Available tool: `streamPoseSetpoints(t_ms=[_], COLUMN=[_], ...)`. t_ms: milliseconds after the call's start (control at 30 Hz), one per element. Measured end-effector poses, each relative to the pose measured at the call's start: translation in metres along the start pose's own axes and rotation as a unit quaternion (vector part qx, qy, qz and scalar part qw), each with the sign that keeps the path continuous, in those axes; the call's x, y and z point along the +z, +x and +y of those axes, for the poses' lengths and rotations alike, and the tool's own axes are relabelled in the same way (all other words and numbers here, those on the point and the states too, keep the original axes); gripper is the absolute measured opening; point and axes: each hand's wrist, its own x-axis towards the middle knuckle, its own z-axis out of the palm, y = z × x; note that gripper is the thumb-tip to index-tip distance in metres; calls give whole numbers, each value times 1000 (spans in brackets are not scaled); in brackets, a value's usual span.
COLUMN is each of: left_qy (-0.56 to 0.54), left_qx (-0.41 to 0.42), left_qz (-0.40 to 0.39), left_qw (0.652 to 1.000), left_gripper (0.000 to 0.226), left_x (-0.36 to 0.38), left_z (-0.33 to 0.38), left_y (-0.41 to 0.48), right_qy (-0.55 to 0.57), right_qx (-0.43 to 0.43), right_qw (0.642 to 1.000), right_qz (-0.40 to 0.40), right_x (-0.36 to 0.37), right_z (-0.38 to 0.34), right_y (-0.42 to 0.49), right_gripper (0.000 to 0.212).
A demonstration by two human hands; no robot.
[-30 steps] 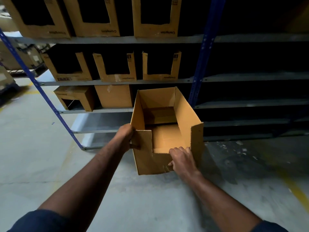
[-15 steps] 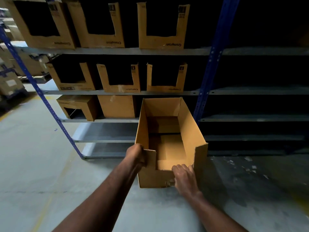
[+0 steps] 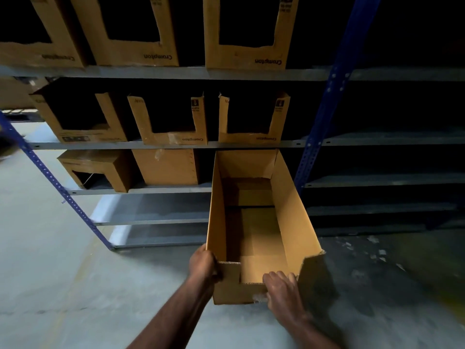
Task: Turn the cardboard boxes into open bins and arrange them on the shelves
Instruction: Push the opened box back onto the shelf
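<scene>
Both hands hold: left hand (image 3: pixel 203 265) grips the near left corner, right hand (image 3: pixel 283 288) curls over the cut front lip. Over the last second the brown open-topped cardboard box (image 3: pixel 289 210) has closed on the grey metal shelf (image 3: pixel 163 190), its far end at the gap. I judge placement imminent.

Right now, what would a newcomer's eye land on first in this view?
The open cardboard bin fills the centre, held at its near end by the left grip and the right grip, its far end toward the racking. Above it, cut-front bins line the upper shelves, left of the blue upright.
</scene>
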Motion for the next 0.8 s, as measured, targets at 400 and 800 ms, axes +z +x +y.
streamPoseSetpoints(t_ms=[400, 800], left_qy=[19, 29], left_qx=[48, 99], left_qz=[-42, -41], left_qw=[998, 994], left_gripper=[29, 53], left_x=[-7, 2], left_z=[30, 38], left_y=[29, 23], right_qy=[12, 5], right_qx=[-13, -67], right_qw=[1000, 997], right_qz=[-22, 26], right_x=[7, -5], right_z=[-5, 10], right_y=[34, 38], right_gripper=[49, 54])
